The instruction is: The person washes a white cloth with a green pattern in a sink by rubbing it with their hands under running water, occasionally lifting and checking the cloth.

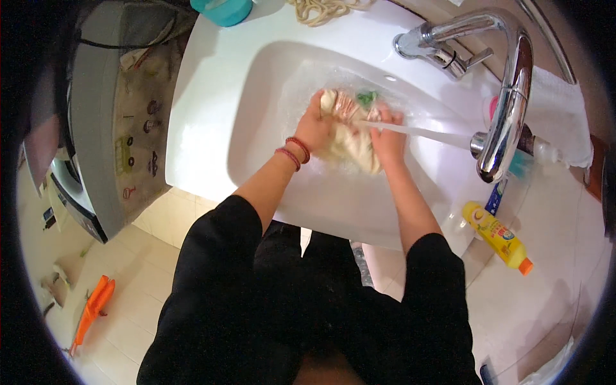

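Note:
A wet, cream-coloured soft item point(353, 144), probably cloth, with a pinkish striped part and a green piece at its upper edge, lies in the white washbasin point(207, 120). My left hand point(315, 125), below which the wrist wears red bands, grips its left side. On its right side my right hand point(390, 137) holds it with the fingers curled and partly spread. Water runs from the chrome tap point(510, 101) in a slanting stream onto the item between both hands. The item's underside is hidden, and its outline is blurred.
A teal container point(226, 10) and a coiled cream cord point(320, 12) sit on the basin's back rim. To the right are a yellow bottle with an orange cap point(498, 236) and a white towel point(560, 110). A grey washing machine point(96, 110) stands left; an orange object point(95, 305) is lower left.

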The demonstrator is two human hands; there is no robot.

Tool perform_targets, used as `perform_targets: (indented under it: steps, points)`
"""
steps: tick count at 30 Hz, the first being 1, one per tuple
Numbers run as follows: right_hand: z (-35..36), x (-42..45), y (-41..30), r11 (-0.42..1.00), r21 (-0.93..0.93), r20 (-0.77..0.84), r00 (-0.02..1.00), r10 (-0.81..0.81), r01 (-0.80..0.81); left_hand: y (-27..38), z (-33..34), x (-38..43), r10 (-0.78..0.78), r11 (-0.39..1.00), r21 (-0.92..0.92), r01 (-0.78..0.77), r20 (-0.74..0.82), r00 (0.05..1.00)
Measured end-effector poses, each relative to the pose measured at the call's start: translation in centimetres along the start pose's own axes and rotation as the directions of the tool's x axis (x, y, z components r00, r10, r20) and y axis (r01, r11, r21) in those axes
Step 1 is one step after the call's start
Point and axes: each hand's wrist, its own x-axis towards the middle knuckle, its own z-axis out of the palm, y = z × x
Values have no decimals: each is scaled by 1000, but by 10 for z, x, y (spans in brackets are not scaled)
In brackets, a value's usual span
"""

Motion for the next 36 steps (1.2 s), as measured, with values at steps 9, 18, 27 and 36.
perform_targets:
  steps: [9, 18, 27, 36]
  points:
    - [8, -91, -107, 918, -69, -369, 845, -388, 392, 29, -2, -21, 86, 164, -818, 552, 569, 818]
    - [-16, 0, 31, 830, 490, -112, 925, 363, -266, 69, 28, -51, -26, 939, -341, 33, 27, 999]
    - [11, -8, 32, 986, -10, -39, 985, -169, 169, 4, 3, -10, 153, 809, 582, -77, -83, 985]
    - [-3, -95, -118, 858, -45, -323, 805, -497, 512, 54, -12, -33, -92, 207, -808, 552, 545, 833]
